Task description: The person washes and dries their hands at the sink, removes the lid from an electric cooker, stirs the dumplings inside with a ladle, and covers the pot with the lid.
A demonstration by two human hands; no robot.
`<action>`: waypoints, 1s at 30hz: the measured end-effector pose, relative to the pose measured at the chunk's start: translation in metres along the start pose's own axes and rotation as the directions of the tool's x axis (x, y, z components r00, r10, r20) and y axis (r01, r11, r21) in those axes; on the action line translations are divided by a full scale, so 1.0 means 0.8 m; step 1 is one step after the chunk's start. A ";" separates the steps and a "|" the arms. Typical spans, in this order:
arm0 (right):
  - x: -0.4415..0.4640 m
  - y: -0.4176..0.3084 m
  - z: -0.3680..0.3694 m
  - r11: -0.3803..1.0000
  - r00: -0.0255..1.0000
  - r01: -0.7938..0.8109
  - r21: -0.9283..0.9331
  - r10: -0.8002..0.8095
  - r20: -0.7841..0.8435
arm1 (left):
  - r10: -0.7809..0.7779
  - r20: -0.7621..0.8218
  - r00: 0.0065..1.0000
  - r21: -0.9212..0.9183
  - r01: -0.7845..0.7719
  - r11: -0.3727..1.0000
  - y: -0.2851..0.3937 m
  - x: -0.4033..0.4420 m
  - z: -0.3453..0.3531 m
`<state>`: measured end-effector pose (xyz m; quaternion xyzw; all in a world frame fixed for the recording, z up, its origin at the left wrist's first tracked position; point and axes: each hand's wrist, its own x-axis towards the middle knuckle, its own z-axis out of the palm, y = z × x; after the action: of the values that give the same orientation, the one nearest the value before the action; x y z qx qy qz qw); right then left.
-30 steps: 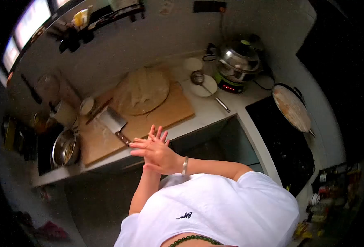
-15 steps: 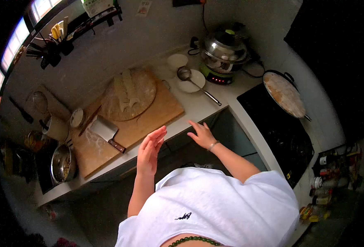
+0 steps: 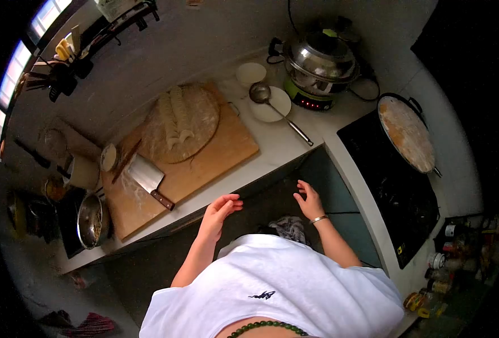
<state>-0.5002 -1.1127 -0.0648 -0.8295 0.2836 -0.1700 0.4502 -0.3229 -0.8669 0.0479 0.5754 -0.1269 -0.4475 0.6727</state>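
Note:
My left hand [image 3: 217, 217] is held in the air just off the counter's front edge, fingers apart and nothing in it. To its right my right hand [image 3: 309, 201], with a bracelet at the wrist, hovers before the counter, also empty with thumb and fingers spread. Nearest to my left hand lies a cleaver [image 3: 146, 173] on the wooden board [image 3: 215, 160], its dark handle toward me. Farther back on the board, a round floured board [image 3: 201, 121] carries two rows of folded dough pieces [image 3: 176, 115]. A ladle [image 3: 280, 111] rests across a white plate [image 3: 272, 107].
A lidded steel pot [image 3: 321, 59] stands on a lit green base at the back. On the right, a covered round pan [image 3: 406, 133] sits by the black cooktop [image 3: 393, 186]. A metal bowl [image 3: 93, 221] is at the left, and bottles [image 3: 441, 261] stand at lower right.
My hands were pressed together a second ago and have moved apart. Since then my right hand has gone right and nearer my body. The view has shifted.

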 end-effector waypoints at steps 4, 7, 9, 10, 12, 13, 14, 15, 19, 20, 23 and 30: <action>0.031 0.034 0.005 0.985 0.995 -0.095 0.141 0.099 -0.021 | -0.029 0.055 0.998 0.048 0.026 0.998 -0.005 0.030 0.022; 0.071 0.058 0.012 0.940 0.978 -0.182 0.289 0.202 -0.042 | -0.076 0.041 0.996 0.051 0.074 0.996 0.009 0.053 0.049; 0.097 0.062 0.016 0.726 0.924 -0.346 0.594 0.372 0.084 | -0.101 0.030 0.994 0.046 0.100 0.994 0.016 0.067 0.064; 0.108 0.061 0.018 0.724 0.926 -0.342 0.599 0.367 0.086 | -0.096 0.058 0.994 0.059 0.092 0.994 0.019 0.075 0.069; 0.137 0.056 0.022 0.429 0.853 -0.430 0.794 0.481 0.202 | -0.081 0.088 0.993 0.082 0.074 0.994 0.027 0.094 0.078; 0.149 0.053 0.022 0.396 0.866 -0.408 0.823 0.453 0.212 | -0.084 0.093 0.992 0.070 0.078 0.995 0.030 0.102 0.083; 0.160 0.050 0.024 0.393 0.868 -0.405 0.826 0.450 0.211 | -0.089 0.098 0.991 0.056 0.084 0.995 0.033 0.109 0.088; 0.171 0.047 0.028 0.325 0.866 -0.376 0.868 0.456 0.205 | -0.094 0.096 0.991 0.050 0.090 0.995 0.036 0.116 0.093; 0.207 0.075 0.035 0.091 0.868 -0.372 0.924 0.388 0.311 | -0.112 0.111 0.987 0.038 0.109 0.993 0.039 0.143 0.108; 0.211 0.084 0.037 -0.037 0.880 -0.358 0.933 0.319 0.351 | -0.125 0.103 0.987 0.048 0.121 0.992 0.042 0.146 0.113; 0.215 0.114 0.028 -0.192 0.829 -0.419 0.888 0.318 0.460 | -0.146 0.085 0.986 0.050 0.142 0.989 0.042 0.154 0.117; 0.252 0.112 -0.033 -0.216 0.745 -0.638 0.739 0.067 0.663 | -0.208 0.044 0.977 0.042 0.207 0.978 0.045 0.172 0.111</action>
<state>-0.3856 -1.2945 -0.1211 -0.1176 0.2032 -0.0076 0.9720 -0.2894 -1.0304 0.0593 0.5869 -0.0904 -0.5265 0.6084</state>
